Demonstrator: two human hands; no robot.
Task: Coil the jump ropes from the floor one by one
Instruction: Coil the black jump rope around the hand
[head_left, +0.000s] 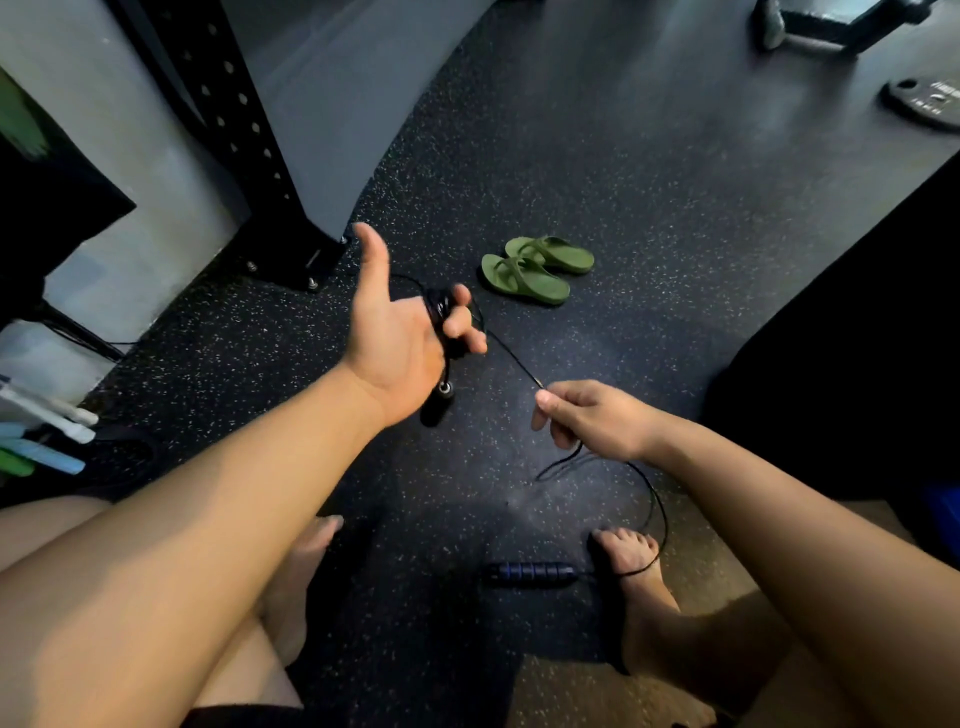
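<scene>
Speckled rubber floor (597, 171); left hand (400, 338) gripped the thin black rope (511, 356) coils, right hand (592, 418) pinched the cord

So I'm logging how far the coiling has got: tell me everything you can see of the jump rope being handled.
The jump rope is a thin black cord with dark handles. The left hand holds one handle, its end hanging below the palm, with cord loops wrapped around the fingers. A taut stretch runs to the right hand, which pinches it. From there the slack drops, crosses the right foot, and reaches the second handle, ribbed with bluish bands, lying on the speckled rubber floor.
</scene>
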